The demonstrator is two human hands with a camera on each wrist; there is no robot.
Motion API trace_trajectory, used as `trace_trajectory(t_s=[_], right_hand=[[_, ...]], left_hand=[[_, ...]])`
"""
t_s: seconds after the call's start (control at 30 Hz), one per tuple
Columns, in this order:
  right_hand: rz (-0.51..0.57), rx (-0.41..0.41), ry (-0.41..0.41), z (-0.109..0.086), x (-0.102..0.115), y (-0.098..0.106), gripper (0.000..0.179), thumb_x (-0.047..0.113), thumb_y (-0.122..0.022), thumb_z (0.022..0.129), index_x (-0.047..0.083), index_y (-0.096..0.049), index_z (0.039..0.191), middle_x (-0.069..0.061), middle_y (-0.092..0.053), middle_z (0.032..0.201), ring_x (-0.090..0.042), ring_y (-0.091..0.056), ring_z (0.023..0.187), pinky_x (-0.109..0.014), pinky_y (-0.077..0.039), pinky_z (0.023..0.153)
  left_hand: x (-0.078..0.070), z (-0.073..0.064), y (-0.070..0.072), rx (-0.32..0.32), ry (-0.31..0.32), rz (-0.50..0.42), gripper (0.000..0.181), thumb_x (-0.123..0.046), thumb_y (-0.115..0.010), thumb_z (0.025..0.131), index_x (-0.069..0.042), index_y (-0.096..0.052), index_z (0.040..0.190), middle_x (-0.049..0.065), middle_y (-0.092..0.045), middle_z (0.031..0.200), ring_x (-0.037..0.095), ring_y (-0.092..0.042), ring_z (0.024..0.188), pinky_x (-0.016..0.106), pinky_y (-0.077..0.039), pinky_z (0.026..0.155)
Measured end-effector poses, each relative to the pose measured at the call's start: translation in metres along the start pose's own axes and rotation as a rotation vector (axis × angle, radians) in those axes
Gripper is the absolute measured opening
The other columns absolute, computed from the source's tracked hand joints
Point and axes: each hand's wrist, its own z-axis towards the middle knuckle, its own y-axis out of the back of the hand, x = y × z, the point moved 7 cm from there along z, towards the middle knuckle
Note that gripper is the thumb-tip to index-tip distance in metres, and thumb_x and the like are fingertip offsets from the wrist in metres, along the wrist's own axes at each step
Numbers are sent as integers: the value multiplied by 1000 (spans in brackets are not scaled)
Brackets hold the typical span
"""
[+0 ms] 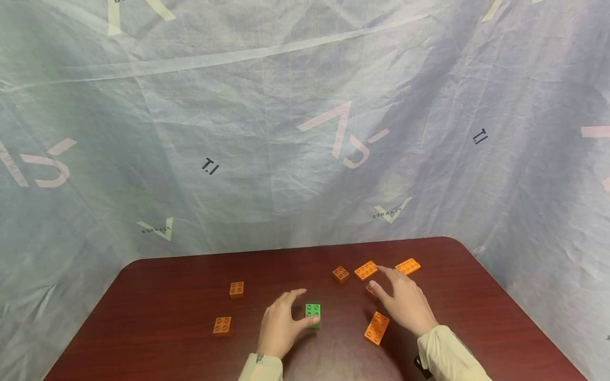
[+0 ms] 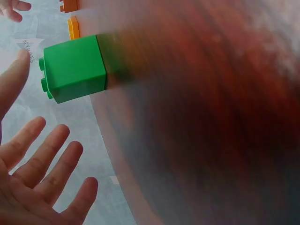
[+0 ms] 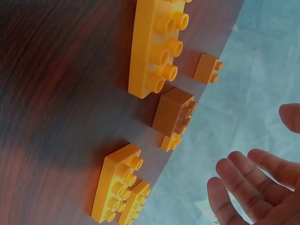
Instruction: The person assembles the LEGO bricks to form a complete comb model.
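My left hand (image 1: 281, 325) is held with fingers spread and thumb apart, beside a tall green building block (image 1: 312, 308). In the head view the thumb overlaps this block; the left wrist view shows the green block (image 2: 75, 68) upright on the table, with a gap between it and the fingers. My right hand (image 1: 402, 301) hovers with loosely spread fingers over the right-hand blocks, holding nothing. Its thumb partly hides a brownish-orange block (image 1: 369, 289). Nearer me lies a long orange block (image 1: 377, 328), seen large in the right wrist view.
Behind the right hand are a small brown-orange block (image 1: 340, 274) and two flat orange blocks, one left (image 1: 366, 270) and one right (image 1: 407, 266). Two square orange blocks, a far one (image 1: 236, 289) and a near one (image 1: 222, 326), sit left. A grey printed cloth (image 1: 267, 201) hangs behind the table (image 1: 167, 296).
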Motion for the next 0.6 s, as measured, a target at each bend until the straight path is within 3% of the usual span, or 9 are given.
trace_trajectory(t_s=[0.37,0.6], right_hand=[[16,44,-30,7,-6,-7,54,27,-71,96,-2,-57,140,-29,-58,137,-50,-56,123,-64,-45,99],[11,61,-37,11,-9,-12,55,27,-73,95,-4,-58,138,-29,-59,135,-49,-58,119,-64,-47,97]], left_hand=[[5,3,-7,54,25,2,61,-28,-92,73,-13,-68,127,13,-68,127,41,-62,118,61,-49,95],[5,3,-13,79,41,3,58,-23,-93,73,-13,-69,125,15,-68,125,40,-65,112,60,-51,89]])
